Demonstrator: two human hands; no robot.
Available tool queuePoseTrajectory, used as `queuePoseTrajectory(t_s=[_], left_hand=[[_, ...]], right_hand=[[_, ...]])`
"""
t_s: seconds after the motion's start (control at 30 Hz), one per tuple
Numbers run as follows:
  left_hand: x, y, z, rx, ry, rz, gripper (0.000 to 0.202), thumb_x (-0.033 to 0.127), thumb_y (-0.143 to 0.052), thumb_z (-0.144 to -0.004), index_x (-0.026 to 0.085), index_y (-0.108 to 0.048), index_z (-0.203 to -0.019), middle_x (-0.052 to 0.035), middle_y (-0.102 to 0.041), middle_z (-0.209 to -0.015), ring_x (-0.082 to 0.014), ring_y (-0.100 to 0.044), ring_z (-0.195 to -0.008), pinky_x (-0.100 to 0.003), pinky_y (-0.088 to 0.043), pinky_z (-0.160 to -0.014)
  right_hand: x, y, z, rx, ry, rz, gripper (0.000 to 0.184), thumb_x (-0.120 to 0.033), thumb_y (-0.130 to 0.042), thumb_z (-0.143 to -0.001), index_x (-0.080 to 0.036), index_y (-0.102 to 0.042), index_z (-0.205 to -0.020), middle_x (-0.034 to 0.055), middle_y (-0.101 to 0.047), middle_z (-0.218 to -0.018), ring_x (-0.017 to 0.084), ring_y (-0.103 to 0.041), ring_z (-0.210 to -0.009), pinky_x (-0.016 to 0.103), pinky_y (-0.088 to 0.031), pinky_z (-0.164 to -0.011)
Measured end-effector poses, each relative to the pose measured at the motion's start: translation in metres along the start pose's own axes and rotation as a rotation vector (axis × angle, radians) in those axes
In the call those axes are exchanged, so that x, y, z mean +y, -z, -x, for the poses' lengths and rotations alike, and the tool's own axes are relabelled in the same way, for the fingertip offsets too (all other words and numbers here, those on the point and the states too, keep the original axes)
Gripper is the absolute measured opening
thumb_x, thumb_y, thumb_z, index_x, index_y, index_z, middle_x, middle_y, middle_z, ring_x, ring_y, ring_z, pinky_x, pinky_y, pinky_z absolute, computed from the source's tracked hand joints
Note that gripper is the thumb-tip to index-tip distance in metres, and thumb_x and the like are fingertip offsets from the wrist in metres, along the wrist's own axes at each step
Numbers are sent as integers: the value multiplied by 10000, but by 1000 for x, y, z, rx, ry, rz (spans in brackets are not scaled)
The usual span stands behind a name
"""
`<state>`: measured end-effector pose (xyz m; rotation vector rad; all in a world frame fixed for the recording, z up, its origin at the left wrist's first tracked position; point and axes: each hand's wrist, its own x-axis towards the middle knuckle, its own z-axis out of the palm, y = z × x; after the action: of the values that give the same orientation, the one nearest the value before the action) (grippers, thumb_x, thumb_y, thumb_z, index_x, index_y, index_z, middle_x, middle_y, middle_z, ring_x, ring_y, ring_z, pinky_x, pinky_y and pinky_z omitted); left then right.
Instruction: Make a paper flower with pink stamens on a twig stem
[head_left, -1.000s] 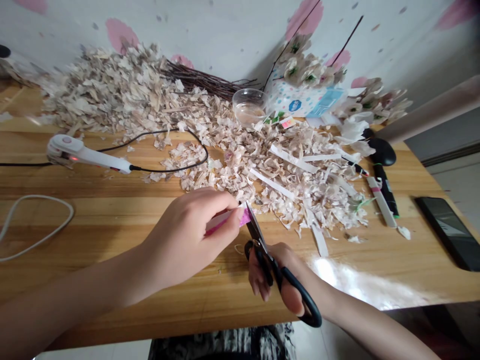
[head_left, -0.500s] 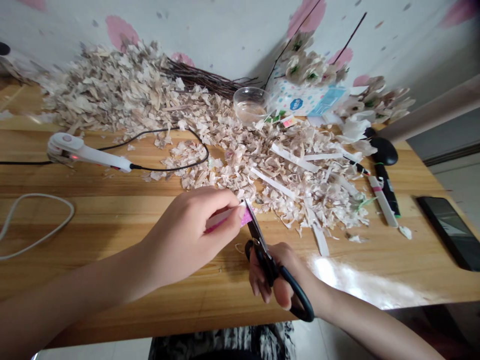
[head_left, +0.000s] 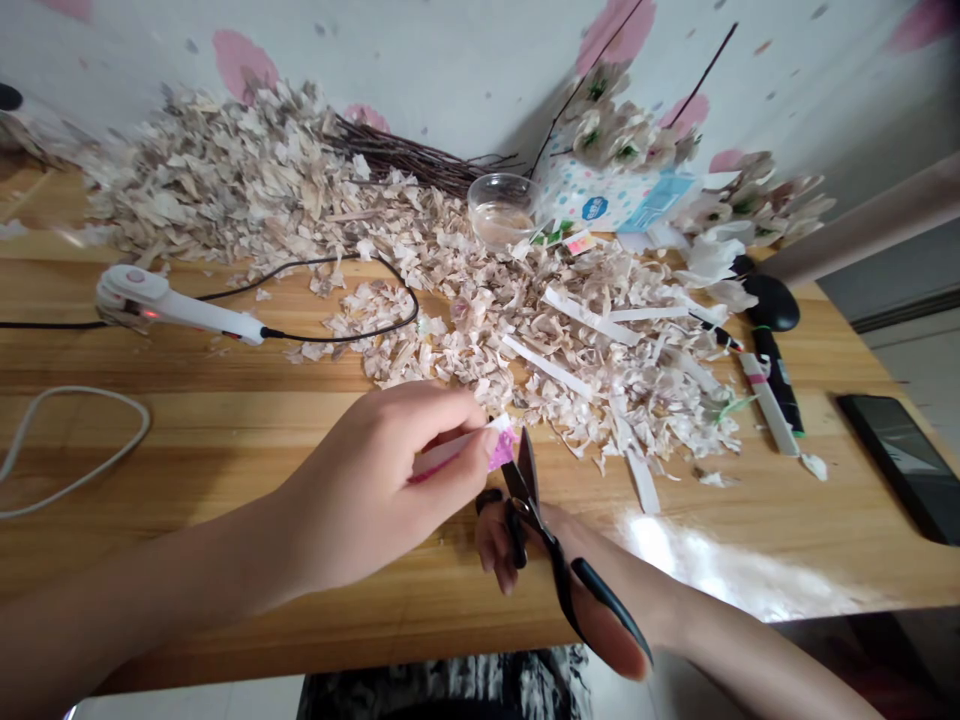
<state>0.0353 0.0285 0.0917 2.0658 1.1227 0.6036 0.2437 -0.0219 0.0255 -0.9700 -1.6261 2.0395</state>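
head view: left hand (head_left: 375, 480) pinching a pink-marked paper strip (head_left: 457, 448) close to its end, right hand (head_left: 600, 640) gripping black-handled scissors (head_left: 525, 490), open blades just beside it.

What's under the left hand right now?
Wooden tabletop shows around the left hand; a pink-marked paper strip sticks out of its grip, but the surface directly beneath is hidden.

Paper shreds (head_left: 525, 340) on wooden table (head_left: 150, 360)

Wooden worktop (head_left: 225, 420) here, piled with pale flakes (head_left: 225, 190), white paper strips (head_left: 592, 316) across them, a white corded tool (head_left: 172, 310), looped white cable (head_left: 75, 389), black phone (head_left: 896, 465) far right!
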Motion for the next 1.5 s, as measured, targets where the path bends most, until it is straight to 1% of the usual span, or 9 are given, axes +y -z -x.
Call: queuePoseTrajectory(t_s=[0.13, 0.3, 0.57, 0.7, 0.83, 1.0, 1.13, 1.3, 1.5], left_hand=[[1, 1, 0, 9, -22, -10, 259, 197, -478, -903, 173, -499, -645, 50, -441, -584, -85, -414, -552, -239, -316, -540], [0, 0, -1, 15, -15, -11, 231, 165, -505, -888, 173, -509, -657, 53, -434, -593, -83, -413, -556, -234, -317, -539], [-2, 4, -1, 68, -27, -47, 245, 192, -475, -907, 170, -502, -664, 49, -428, -600, -85, -407, -562, -232, -319, -531], [-2, 4, -4, 119, -111, -111, 229, 154, -489, -890, 163, -503, -661, 43, -440, -594, -92, -402, -573, -242, -321, -563], [-2, 4, -5, 155, -200, -193, 258, 139, -514, -874, 162, -472, -621, 42, -412, -570, -106, -378, -586, -274, -311, -616], [-2, 6, -5, 172, -170, -205, 310, 166, -520, -884, 164, -429, -588, 52, -355, -547, -100, -337, -557, -278, -286, -599], [-2, 2, -4, 121, -127, -131, 349, 184, -468, -916, 166, -379, -578, 59, -334, -544, -85, -334, -531, -259, -286, -587], [-5, -14, 0, -56, -163, -76, 325, 205, -456, -928, 165, -394, -612, 51, -395, -578, -94, -377, -569, -256, -289, -604], [-8, -26, 1, -202, -215, -62, 294, 194, -464, -929, 163, -409, -641, 54, -428, -603, -101, -399, -602, -270, -292, -656]], right_hand=[[4, 0, 1, 9, 14, -14, 649, -814, -341, -727, -186, -477, -820, 36, -550, -761, 193, -540, -760, 341, -441, -748], [2, 4, 1, 35, 46, 33, 801, -918, -432, -466, -197, -457, -813, 41, -554, -778, 225, -545, -763, 341, -446, -711], [-10, 6, 1, 21, 15, 244, 843, -939, -368, -518, -176, -504, -849, 66, -574, -815, 206, -558, -712, 301, -430, -622], [-12, 6, 1, 25, 14, 223, 919, -955, -302, -496, -154, -524, -889, 69, -577, -809, 197, -570, -681, 295, -428, -614], [-9, 5, 2, 19, 23, 182, 897, -939, -377, -475, -151, -534, -872, 65, -581, -803, 194, -566, -674, 282, -422, -599], [4, 1, 2, 85, 115, 33, 746, -877, -398, -629, -161, -507, -809, 37, -551, -722, 169, -531, -644, 276, -406, -593], [8, -2, -1, 295, 325, -155, 574, -761, -402, -791, -190, -460, -808, -2, -520, -679, 126, -479, -562, 256, -394, -542], [-7, 5, -3, 619, 313, 69, 235, -422, -582, -867, -196, -559, -926, -15, -511, -726, 111, -495, -643, 233, -400, -602], [-19, 6, -5, 460, 150, -81, 198, -336, -638, -796, -167, -535, -794, -52, -370, -612, 89, -377, -551, 206, -339, -511]])
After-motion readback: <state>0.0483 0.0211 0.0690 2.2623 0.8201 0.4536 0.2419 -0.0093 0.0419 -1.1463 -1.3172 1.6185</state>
